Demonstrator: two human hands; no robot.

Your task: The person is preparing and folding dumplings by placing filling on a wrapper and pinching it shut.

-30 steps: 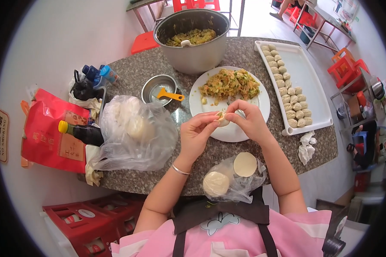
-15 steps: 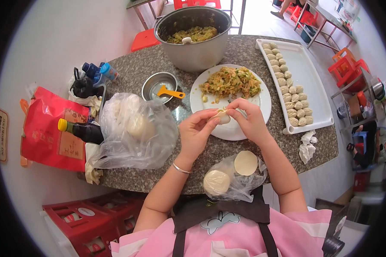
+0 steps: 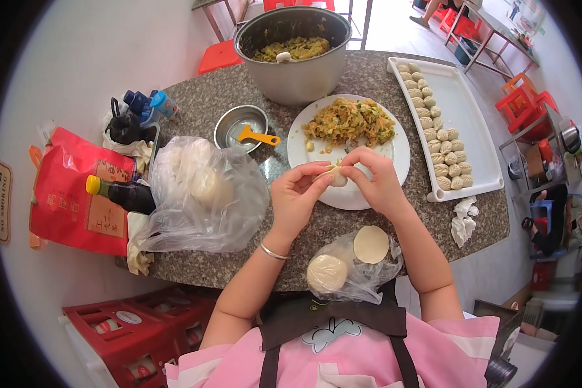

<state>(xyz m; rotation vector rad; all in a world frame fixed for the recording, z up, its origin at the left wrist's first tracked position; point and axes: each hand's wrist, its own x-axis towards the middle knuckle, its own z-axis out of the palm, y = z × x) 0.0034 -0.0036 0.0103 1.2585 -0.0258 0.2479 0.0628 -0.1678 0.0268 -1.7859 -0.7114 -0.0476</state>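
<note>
Between my hands, just over the near rim of a white plate [image 3: 295,165], is a partly pleated dumpling [image 3: 337,178]. The thumb and fingers of my left hand [image 3: 297,197] pinch its left side. My right hand [image 3: 376,181] pinches the upper right edge of the dough. A heap of chopped vegetable filling [image 3: 349,123] lies on the plate behind my fingers. Closer to me, a round dough wrapper [image 3: 371,244] lies on a clear plastic bag beside a stack of wrappers [image 3: 326,274] under the plastic.
A white tray [image 3: 475,139] at right holds rows of pleated dumplings [image 3: 441,139]. A large pot [image 3: 294,77] of filling stands at the back. Leftward are a metal bowl [image 3: 229,123] with a yellow-handled scraper [image 3: 258,136], a bag of dough [image 3: 204,194] and a dark bottle [image 3: 126,195].
My fingers have shifted slightly along the dumpling's edge, still pinching it. The view has tilted a little; everything else stays in place.
</note>
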